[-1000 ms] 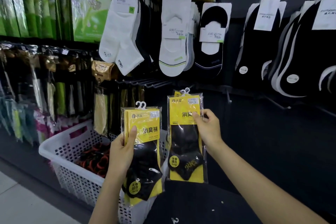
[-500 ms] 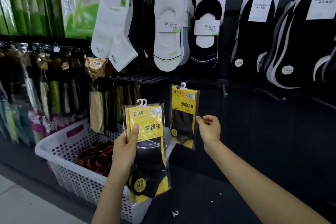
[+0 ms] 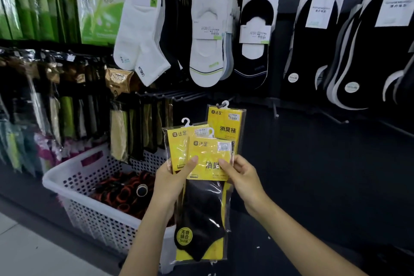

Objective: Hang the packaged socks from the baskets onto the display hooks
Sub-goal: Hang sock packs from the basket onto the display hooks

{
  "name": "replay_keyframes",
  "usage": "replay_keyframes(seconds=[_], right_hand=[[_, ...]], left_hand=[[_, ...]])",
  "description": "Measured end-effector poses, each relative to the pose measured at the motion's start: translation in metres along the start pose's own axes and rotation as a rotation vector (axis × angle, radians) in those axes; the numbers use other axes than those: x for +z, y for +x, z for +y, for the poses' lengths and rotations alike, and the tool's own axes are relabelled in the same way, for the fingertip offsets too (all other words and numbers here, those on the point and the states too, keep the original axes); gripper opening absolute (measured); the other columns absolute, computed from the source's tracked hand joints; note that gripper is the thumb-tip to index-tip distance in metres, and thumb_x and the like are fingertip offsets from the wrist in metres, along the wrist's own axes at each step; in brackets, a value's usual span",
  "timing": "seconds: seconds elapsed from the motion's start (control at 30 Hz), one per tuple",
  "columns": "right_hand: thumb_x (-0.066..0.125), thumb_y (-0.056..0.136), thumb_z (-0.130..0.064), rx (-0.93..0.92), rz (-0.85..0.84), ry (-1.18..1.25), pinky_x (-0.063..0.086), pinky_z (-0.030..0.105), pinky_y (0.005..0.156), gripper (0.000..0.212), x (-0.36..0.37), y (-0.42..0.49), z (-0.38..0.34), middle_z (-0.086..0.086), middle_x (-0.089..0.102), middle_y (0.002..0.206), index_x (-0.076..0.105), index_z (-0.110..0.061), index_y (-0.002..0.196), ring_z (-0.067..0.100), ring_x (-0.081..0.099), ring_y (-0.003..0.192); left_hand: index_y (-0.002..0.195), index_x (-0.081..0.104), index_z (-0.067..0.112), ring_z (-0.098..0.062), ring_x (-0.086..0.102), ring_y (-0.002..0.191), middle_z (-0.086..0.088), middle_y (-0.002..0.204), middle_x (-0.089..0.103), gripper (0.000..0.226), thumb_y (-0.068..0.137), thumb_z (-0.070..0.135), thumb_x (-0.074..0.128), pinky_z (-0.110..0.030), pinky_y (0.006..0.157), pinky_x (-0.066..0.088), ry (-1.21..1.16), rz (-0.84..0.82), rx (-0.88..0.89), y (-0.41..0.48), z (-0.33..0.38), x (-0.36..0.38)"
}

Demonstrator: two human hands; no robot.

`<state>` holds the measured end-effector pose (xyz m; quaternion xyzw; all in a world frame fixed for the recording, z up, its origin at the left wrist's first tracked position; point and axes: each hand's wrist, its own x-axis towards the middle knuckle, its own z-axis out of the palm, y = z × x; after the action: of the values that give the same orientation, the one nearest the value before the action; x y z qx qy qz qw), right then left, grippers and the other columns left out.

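Observation:
My left hand (image 3: 170,180) grips a small stack of yellow sock packs (image 3: 179,148), thumb across their cards. The front sock pack (image 3: 206,204), yellow card over a black sock, is pinched at its card by my right hand (image 3: 240,177) as well. Behind them one hung sock pack (image 3: 226,123) dangles by its white hanger from a black display hook (image 3: 218,105). A white perforated basket (image 3: 74,177) stands at the lower left, below my left hand.
Bare black hooks (image 3: 174,95) jut out left of the hung pack, others (image 3: 336,120) to its right. White and black socks (image 3: 208,36) hang in the row above. Dark packaged goods (image 3: 56,101) crowd the left wall. The basket holds black and orange items (image 3: 125,192).
My right hand let go of the pack, which now hangs on the hook, and came back to the stack in my left hand, pinching its front pack.

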<state>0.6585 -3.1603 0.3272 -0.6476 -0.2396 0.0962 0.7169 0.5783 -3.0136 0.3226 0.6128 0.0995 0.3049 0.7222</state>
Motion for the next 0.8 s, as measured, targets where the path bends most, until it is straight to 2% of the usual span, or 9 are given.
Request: replay_keyframes(seconds=[0.1, 0.17, 0.23, 0.33, 0.47, 0.6, 0.67, 0.73, 0.8], right_hand=[[0.061, 0.091, -0.021, -0.026, 0.069, 0.032, 0.056, 0.028, 0.08, 0.012, -0.005, 0.004, -0.003, 0.004, 0.075, 0.091, 0.063, -0.01, 0.097, 0.016, 0.07, 0.087], [0.058, 0.093, -0.019, -0.068, 0.124, 0.032, 0.057, 0.029, 0.079, 0.009, -0.01, 0.009, -0.01, 0.004, 0.075, 0.089, 0.063, -0.013, 0.1, 0.017, 0.071, 0.086], [0.057, 0.094, -0.018, -0.109, 0.184, 0.018, 0.057, 0.033, 0.08, 0.01, -0.014, 0.016, -0.019, 0.005, 0.075, 0.088, 0.062, -0.012, 0.1, 0.02, 0.07, 0.087], [0.057, 0.095, -0.02, -0.14, 0.266, -0.028, 0.051, 0.045, 0.092, 0.014, -0.018, 0.03, -0.03, 0.012, 0.072, 0.093, 0.059, -0.006, 0.098, 0.028, 0.067, 0.092], [0.057, 0.095, -0.024, -0.151, 0.288, -0.127, 0.051, 0.05, 0.091, 0.016, -0.017, 0.05, -0.035, 0.024, 0.068, 0.097, 0.058, -0.008, 0.099, 0.043, 0.062, 0.097], [0.057, 0.095, -0.023, -0.179, 0.27, -0.183, 0.05, 0.02, 0.065, 0.009, -0.012, 0.066, -0.031, -0.006, 0.071, 0.072, 0.058, -0.018, 0.088, 0.008, 0.066, 0.07], [0.057, 0.095, -0.021, -0.163, 0.278, -0.179, 0.05, 0.018, 0.065, 0.008, -0.01, 0.073, -0.027, -0.006, 0.071, 0.075, 0.057, -0.019, 0.088, 0.007, 0.066, 0.069], [0.058, 0.095, -0.021, -0.129, 0.308, -0.166, 0.051, 0.017, 0.064, 0.007, -0.01, 0.081, -0.024, -0.004, 0.07, 0.077, 0.058, -0.018, 0.088, 0.01, 0.065, 0.071], [0.063, 0.091, -0.024, -0.061, 0.37, -0.134, 0.052, 0.022, 0.066, 0.01, -0.012, 0.089, -0.019, -0.003, 0.068, 0.078, 0.061, -0.015, 0.089, 0.013, 0.064, 0.076]], left_hand=[[0.086, 0.061, 0.037, 0.022, 0.058, 0.076, 0.036, 0.079, 0.066, 0.014, 0.086, 0.05, 0.054, -0.014, 0.08, 0.038, 0.033, 0.027, -0.038, 0.0, 0.004, 0.002], [0.076, 0.051, 0.038, 0.025, 0.049, 0.073, 0.035, 0.071, 0.06, 0.02, 0.09, 0.052, 0.048, -0.019, 0.092, 0.03, 0.062, 0.071, -0.032, 0.002, 0.004, -0.003], [0.09, 0.056, 0.035, 0.018, 0.047, 0.085, 0.03, 0.088, 0.055, 0.021, 0.089, 0.053, 0.047, -0.024, 0.097, 0.029, 0.081, 0.091, -0.024, 0.005, 0.0, -0.01], [0.132, 0.052, 0.018, 0.0, 0.04, 0.116, 0.015, 0.126, 0.049, 0.052, 0.091, 0.051, 0.047, -0.024, 0.097, 0.026, 0.087, 0.136, 0.001, 0.01, -0.004, -0.02], [0.138, 0.047, 0.015, 0.001, 0.038, 0.113, 0.004, 0.142, 0.047, 0.06, 0.091, 0.052, 0.047, -0.024, 0.098, 0.026, 0.085, 0.161, 0.025, 0.009, 0.0, -0.031], [0.116, 0.059, 0.026, -0.001, 0.039, 0.112, 0.019, 0.121, 0.05, 0.039, 0.091, 0.053, 0.047, -0.025, 0.097, 0.027, 0.078, 0.19, 0.006, 0.008, 0.002, -0.034], [0.096, 0.056, 0.036, -0.001, 0.039, 0.112, 0.023, 0.112, 0.047, 0.02, 0.091, 0.053, 0.047, -0.027, 0.098, 0.026, 0.083, 0.188, -0.005, 0.009, 0.001, -0.033], [0.098, 0.055, 0.035, 0.007, 0.042, 0.106, 0.025, 0.105, 0.048, 0.021, 0.091, 0.053, 0.047, -0.027, 0.099, 0.027, 0.094, 0.171, -0.01, 0.008, 0.001, -0.031], [0.082, 0.049, 0.033, 0.024, 0.049, 0.077, 0.026, 0.083, 0.049, 0.019, 0.093, 0.05, 0.047, -0.019, 0.093, 0.029, 0.099, 0.172, -0.003, 0.008, 0.001, -0.028]])
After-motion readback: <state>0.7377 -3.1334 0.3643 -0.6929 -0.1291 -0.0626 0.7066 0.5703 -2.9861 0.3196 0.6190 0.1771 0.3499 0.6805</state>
